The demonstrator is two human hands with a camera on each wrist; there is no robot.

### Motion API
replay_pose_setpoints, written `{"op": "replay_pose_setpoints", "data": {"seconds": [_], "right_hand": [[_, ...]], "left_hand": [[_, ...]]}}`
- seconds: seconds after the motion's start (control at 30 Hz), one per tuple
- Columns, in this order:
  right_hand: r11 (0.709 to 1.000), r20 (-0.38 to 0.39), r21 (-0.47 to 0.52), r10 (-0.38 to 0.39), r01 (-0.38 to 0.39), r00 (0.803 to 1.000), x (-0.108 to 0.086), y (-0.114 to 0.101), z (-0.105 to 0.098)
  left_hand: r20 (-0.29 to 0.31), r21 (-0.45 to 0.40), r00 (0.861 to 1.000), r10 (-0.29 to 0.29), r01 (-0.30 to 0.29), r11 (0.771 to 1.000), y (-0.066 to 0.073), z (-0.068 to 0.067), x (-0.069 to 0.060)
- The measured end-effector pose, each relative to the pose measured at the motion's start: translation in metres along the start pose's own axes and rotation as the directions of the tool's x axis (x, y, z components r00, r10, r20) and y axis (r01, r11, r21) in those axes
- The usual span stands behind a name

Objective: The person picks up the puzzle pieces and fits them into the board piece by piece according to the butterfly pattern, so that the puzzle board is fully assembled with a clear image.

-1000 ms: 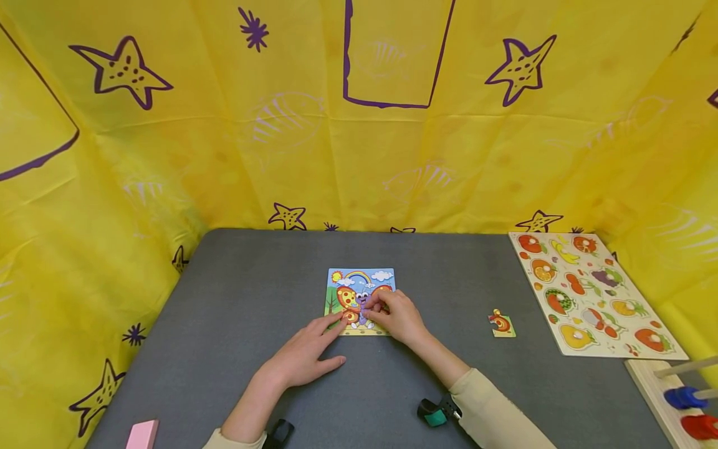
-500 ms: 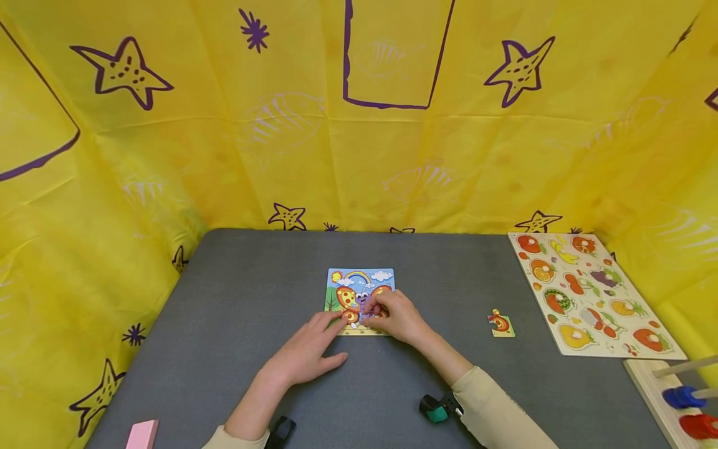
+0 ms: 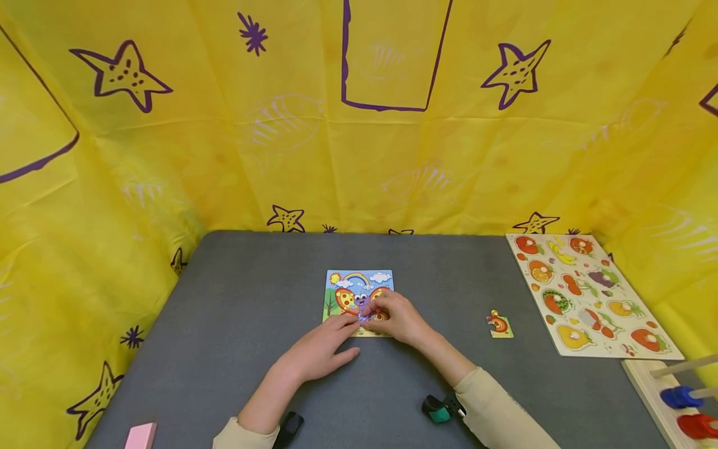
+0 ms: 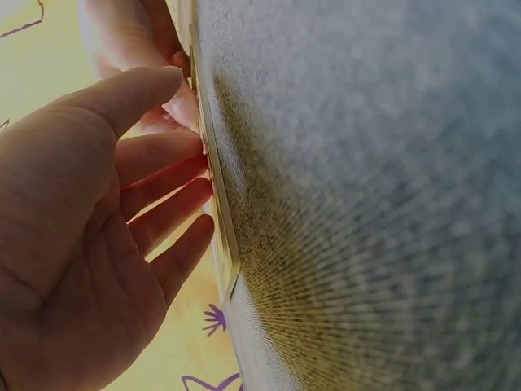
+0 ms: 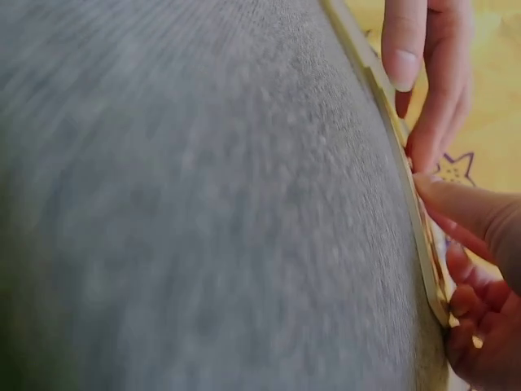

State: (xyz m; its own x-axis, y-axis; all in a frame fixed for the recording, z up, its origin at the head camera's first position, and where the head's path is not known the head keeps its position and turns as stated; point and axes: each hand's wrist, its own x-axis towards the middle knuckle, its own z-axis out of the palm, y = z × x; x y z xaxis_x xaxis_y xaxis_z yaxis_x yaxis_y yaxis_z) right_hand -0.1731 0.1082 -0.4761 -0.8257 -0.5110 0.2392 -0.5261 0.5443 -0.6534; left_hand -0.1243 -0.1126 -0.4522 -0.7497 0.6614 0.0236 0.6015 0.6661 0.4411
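Observation:
A square butterfly jigsaw puzzle (image 3: 343, 279) lies flat on the dark grey table, its lower middle covered by both hands. My right hand (image 3: 401, 318) reaches in from the right and pinches a puzzle piece at the butterfly's body between thumb and forefinger; the piece is mostly hidden. The other fingers of that hand are curled. From the lower left, my left hand (image 3: 316, 349) rests its fairly straight fingertips on the puzzle's lower part, close to the right fingertips. Its thumb points aside, off the puzzle. A loose puzzle piece (image 3: 501, 327) with an orange swirl lies to the right.
A fruit-picture peg board (image 3: 594, 299) lies at the far right. Below it stands a wooden stand (image 3: 653, 399) with blue and red rings on rods. A pink block (image 3: 140, 435) sits at the lower left. Yellow patterned cloth (image 3: 314, 156) surrounds the table.
My left hand has slid right along the puzzle's lower part, toward the right fingertips. The right hand has stayed almost in place. The loose piece has not moved.

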Motion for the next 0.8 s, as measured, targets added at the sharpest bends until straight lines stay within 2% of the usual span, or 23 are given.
{"op": "replay_pose_setpoints", "data": {"seconds": [0.17,0.4,0.6,0.8], "right_hand": [[0.997,-0.001,0.042,0.063,-0.063,0.998,-0.013,0.005,-0.010],[0.991,-0.125,0.019,0.132,-0.130,0.983,-0.042,0.022,-0.039],[0.978,-0.229,-0.033,0.195,-0.207,0.954,-0.076,0.041,-0.068],[0.952,-0.327,-0.088,0.250,-0.292,0.911,-0.110,0.056,-0.094]], "left_hand": [[0.009,0.007,1.000,-0.016,0.015,1.000,0.002,-0.001,0.001],[-0.004,0.020,1.000,-0.022,0.022,1.000,0.003,0.000,0.002],[-0.006,0.035,1.000,-0.014,0.014,0.999,0.003,0.000,0.003],[0.019,0.027,0.999,-0.036,0.035,0.999,0.003,0.000,0.004]]}}
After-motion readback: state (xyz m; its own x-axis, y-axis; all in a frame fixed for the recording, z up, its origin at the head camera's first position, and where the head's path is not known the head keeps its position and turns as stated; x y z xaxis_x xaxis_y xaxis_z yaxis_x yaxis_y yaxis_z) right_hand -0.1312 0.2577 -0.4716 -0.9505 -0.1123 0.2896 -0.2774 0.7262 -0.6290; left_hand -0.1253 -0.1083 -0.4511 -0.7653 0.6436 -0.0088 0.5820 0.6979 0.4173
